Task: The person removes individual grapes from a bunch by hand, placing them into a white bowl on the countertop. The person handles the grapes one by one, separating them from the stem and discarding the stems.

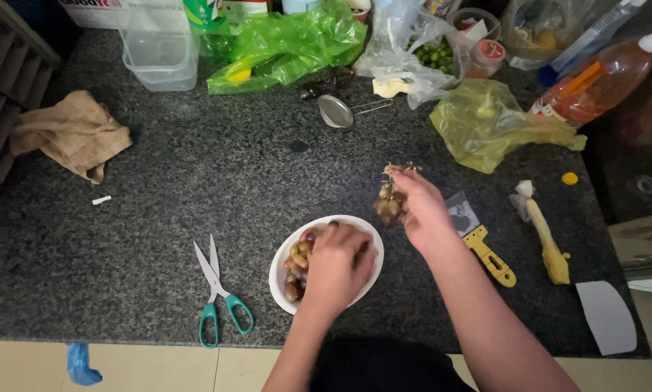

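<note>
Tiled floor [159,366], cluttered dark granite counter [217,181]

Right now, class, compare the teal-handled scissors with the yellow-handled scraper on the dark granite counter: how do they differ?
The teal-handled scissors lie left of the white bowl; the yellow-handled scraper lies right of it. The scissors lie open with two long pointed blades, while the scraper has one short, wide blade. The scissors are wholly in view; the right hand partly hides the scraper. Both lie flat on the counter, untouched.
</note>
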